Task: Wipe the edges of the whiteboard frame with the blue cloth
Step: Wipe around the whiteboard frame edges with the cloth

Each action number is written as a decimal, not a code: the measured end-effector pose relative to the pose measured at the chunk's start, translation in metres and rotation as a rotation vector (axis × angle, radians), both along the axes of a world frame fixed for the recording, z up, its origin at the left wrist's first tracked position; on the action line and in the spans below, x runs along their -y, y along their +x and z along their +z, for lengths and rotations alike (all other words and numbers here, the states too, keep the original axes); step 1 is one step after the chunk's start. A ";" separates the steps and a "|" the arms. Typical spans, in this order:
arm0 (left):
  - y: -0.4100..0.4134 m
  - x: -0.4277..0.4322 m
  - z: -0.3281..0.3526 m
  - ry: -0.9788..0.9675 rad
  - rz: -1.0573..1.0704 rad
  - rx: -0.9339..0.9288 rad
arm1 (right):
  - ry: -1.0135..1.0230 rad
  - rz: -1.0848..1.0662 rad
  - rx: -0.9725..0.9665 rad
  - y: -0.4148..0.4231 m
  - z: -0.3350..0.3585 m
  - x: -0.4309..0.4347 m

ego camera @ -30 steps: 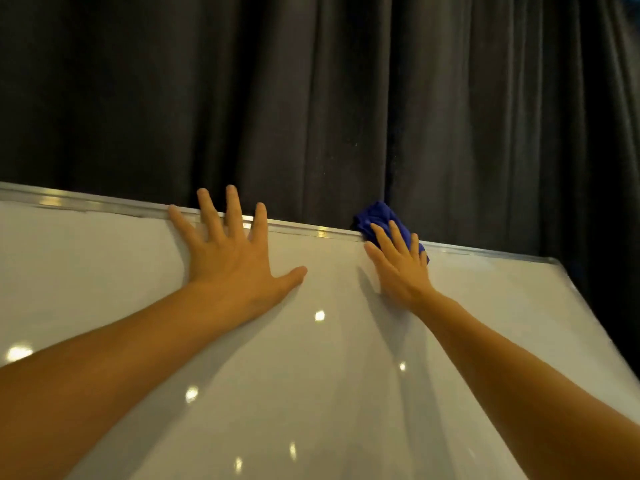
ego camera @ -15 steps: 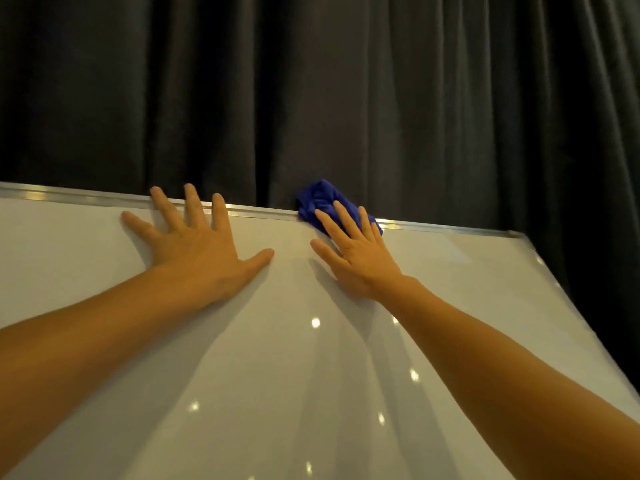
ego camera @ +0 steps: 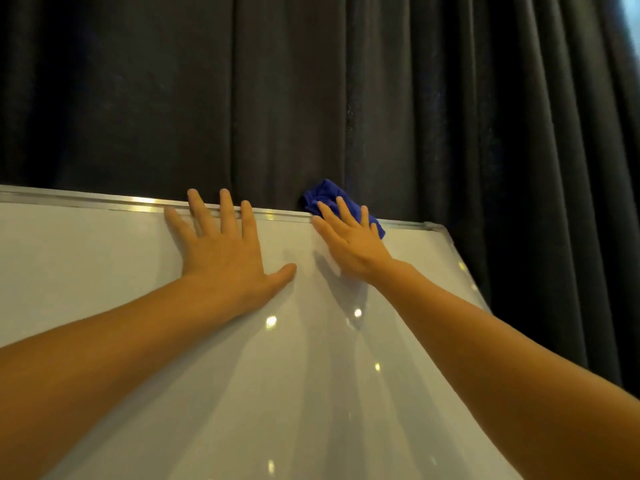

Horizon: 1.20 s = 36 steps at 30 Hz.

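Head view: the right hand [ego camera: 349, 242] lies flat, fingers [ego camera: 346, 211] together, pressing the cloth [ego camera: 323, 195] onto the frame [ego camera: 280, 215] at the top of the whiteboard [ego camera: 86, 258]. The cloth bunches under and beyond the fingertips, against the curtain [ego camera: 346, 81]. The left hand [ego camera: 225, 251] lies flat on the board, fingers [ego camera: 227, 211] spread apart, tips over the frame, thumb stretched toward the right hand. Compared with half a second ago, the cloth and right hand sit nearer the board's right corner [ego camera: 431, 226], and the left fingers reach further over the frame.
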<state>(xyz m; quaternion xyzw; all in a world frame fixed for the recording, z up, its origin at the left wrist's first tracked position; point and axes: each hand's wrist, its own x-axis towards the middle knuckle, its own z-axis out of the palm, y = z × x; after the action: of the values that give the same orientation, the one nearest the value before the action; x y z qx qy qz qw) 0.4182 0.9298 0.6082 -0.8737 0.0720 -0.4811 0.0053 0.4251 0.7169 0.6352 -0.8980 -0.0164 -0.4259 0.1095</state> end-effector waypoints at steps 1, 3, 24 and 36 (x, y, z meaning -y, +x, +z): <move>0.001 0.010 0.001 0.001 0.003 0.005 | -0.056 0.061 0.013 -0.001 -0.003 -0.009; 0.002 0.026 0.003 0.005 -0.004 0.000 | -0.152 0.197 0.058 -0.007 -0.013 -0.026; 0.034 0.174 0.002 0.095 -0.016 0.058 | -0.007 -0.024 0.045 0.013 -0.004 0.176; 0.026 0.324 -0.024 0.180 -0.149 0.070 | 0.047 -0.009 0.204 0.015 -0.043 0.255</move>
<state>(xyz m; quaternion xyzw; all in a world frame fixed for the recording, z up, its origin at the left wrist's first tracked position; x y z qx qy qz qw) 0.4440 0.6056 0.5838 -0.8446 0.1792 -0.5019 0.0504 0.4402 0.4624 0.5921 -0.8473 -0.0132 -0.5157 0.1264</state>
